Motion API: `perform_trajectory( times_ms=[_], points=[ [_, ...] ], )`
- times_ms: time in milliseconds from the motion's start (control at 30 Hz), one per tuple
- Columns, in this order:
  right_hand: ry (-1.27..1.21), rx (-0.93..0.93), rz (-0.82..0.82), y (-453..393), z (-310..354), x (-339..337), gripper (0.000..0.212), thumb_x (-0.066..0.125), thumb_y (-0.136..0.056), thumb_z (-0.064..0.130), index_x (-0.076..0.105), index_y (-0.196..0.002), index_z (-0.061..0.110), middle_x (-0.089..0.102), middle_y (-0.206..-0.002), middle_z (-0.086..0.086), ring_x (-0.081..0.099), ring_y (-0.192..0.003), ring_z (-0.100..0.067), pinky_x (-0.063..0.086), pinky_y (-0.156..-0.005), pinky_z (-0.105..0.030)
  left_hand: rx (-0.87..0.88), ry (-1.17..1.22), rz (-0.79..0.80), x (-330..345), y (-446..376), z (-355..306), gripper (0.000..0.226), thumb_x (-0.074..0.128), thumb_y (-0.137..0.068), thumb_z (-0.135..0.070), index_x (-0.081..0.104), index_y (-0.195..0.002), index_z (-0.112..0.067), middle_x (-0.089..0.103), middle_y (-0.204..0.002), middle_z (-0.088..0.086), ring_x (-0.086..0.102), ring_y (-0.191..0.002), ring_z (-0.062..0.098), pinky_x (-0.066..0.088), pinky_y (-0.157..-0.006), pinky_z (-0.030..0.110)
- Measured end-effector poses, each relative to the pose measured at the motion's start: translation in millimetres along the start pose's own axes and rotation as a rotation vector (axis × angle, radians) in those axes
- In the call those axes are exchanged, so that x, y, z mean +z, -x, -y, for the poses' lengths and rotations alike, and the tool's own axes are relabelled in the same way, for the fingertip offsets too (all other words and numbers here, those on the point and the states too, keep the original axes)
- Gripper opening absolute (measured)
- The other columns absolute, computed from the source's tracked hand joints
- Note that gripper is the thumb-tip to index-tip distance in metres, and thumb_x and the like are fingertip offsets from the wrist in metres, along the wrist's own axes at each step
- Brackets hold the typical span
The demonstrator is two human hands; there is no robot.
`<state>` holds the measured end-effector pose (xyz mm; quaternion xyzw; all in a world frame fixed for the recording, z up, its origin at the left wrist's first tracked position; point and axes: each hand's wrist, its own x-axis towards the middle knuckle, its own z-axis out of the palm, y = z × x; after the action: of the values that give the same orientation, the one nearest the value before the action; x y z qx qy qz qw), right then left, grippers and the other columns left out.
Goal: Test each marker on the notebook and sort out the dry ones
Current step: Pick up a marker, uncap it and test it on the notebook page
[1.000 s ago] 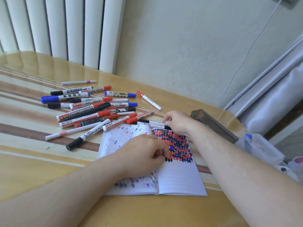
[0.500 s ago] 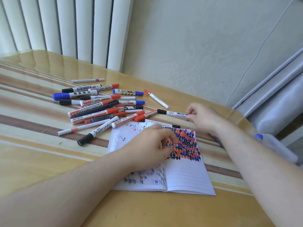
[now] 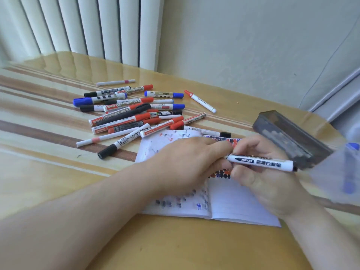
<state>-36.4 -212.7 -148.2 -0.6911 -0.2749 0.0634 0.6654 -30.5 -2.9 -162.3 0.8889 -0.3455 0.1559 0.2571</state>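
While right hand (image 3: 266, 178) grips white marker (image 3: 260, 162) above notebook (image 3: 229, 203) | left hand (image 3: 187, 162) pinches its cap end | risk: hard pull jerks marker, ink streaks fingers.

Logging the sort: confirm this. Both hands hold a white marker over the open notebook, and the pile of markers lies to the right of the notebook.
Wrong side. The head view shows the pile of markers left of the notebook; both hands do hold the white marker over it.

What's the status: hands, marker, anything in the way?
Right hand grips white marker over notebook. Left hand at its cap end, grip unclear. Marker pile sits clear, beyond notebook.
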Motion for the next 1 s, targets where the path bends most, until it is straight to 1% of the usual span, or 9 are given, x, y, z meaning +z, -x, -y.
perform_trajectory(
  times_ms=[133,233,300,367,467,567,667,767,1000],
  points=[
    [0.078,-0.002,-0.08,1.1,-5.1,6.9,0.033,0.081,-0.079,0.057,0.061,-0.083,0.031,0.059,-0.06,-0.009,0.05,-0.051,-0.012,0.04,-0.051,-0.022,-0.026,0.083,0.136,0.0,1.8,-6.1,0.031,0.036,-0.106,-0.049,0.058,-0.112,-0.027,0.065,-0.083,-0.007,0.054,-0.069,0.015,0.044,-0.065,0.036],
    [0.084,-0.019,-0.089,4.5,-0.7,3.6,0.014,0.074,-0.086,0.033,0.06,-0.088,0.029,0.057,-0.058,0.0,0.051,-0.052,-0.013,0.041,-0.052,-0.02,-0.088,0.135,0.106,1.2,-2.6,-7.1,0.026,0.041,-0.102,-0.055,0.059,-0.113,-0.04,0.059,-0.068,-0.009,0.049,-0.058,0.008,0.04,-0.057,0.023],
    [0.102,-0.015,-0.089,5.7,1.6,-3.5,0.015,0.072,-0.088,0.022,0.06,-0.092,0.03,0.06,-0.06,0.003,0.054,-0.055,-0.014,0.044,-0.054,-0.022,-0.114,0.172,0.104,3.4,-3.6,-8.6,0.025,0.043,-0.101,-0.059,0.055,-0.118,-0.045,0.056,-0.064,-0.01,0.049,-0.058,0.007,0.032,-0.055,0.019],
    [0.067,-0.014,-0.106,5.9,4.9,-18.8,0.013,0.066,-0.087,0.019,0.061,-0.094,0.028,0.059,-0.063,-0.003,0.053,-0.056,-0.021,0.041,-0.054,-0.03,-0.159,0.197,0.113,4.9,-3.0,-8.9,0.045,0.048,-0.094,-0.07,0.043,-0.131,-0.047,0.054,-0.069,-0.017,0.051,-0.066,0.002,0.032,-0.059,0.02],
    [-0.014,0.09,-0.102,7.8,10.1,-43.8,0.019,0.053,-0.083,0.012,0.065,-0.09,0.024,0.058,-0.072,-0.011,0.05,-0.059,-0.026,0.036,-0.054,-0.032,-0.203,0.035,0.116,7.7,4.4,-3.3,0.078,0.057,-0.077,-0.084,0.032,-0.141,-0.047,0.049,-0.106,-0.023,0.048,-0.105,0.001,0.041,-0.09,0.028],
    [0.161,0.14,-0.057,8.6,4.9,-43.7,0.005,0.065,-0.077,0.018,0.066,-0.081,0.023,0.058,-0.066,-0.005,0.051,-0.055,-0.017,0.038,-0.05,-0.023,-0.25,-0.148,0.209,10.2,7.3,-4.7,0.076,0.045,-0.069,-0.092,0.039,-0.135,-0.055,0.035,-0.104,-0.011,0.037,-0.109,0.014,0.037,-0.096,0.03],
    [0.332,0.131,-0.067,5.8,-8.7,-33.8,0.016,0.07,-0.079,0.012,0.058,-0.073,0.019,0.052,-0.059,0.007,0.043,-0.052,-0.01,0.035,-0.049,-0.021,-0.272,-0.188,0.246,11.7,5.0,-4.8,0.076,0.04,-0.066,-0.094,0.044,-0.132,-0.056,0.031,-0.1,-0.01,0.035,-0.105,0.014,0.033,-0.091,0.028],
    [0.326,0.2,-0.101,3.1,-14.7,-31.5,0.013,0.067,-0.077,0.009,0.055,-0.074,0.014,0.052,-0.058,0.0,0.043,-0.052,-0.015,0.034,-0.049,-0.028,-0.292,-0.179,0.267,9.8,4.5,-5.2,0.076,0.038,-0.065,-0.095,0.044,-0.132,-0.059,0.03,-0.099,-0.01,0.035,-0.105,0.014,0.033,-0.089,0.029],
    [0.378,0.287,-0.182,4.5,-19.9,-28.7,0.017,0.069,-0.07,0.017,0.054,-0.069,0.009,0.056,-0.051,-0.008,0.05,-0.043,-0.015,0.037,-0.043,-0.023,-0.317,-0.176,0.285,8.8,4.6,-6.5,0.077,0.039,-0.064,-0.095,0.044,-0.132,-0.061,0.031,-0.1,-0.009,0.038,-0.11,0.016,0.039,-0.098,0.033]
  ],
)
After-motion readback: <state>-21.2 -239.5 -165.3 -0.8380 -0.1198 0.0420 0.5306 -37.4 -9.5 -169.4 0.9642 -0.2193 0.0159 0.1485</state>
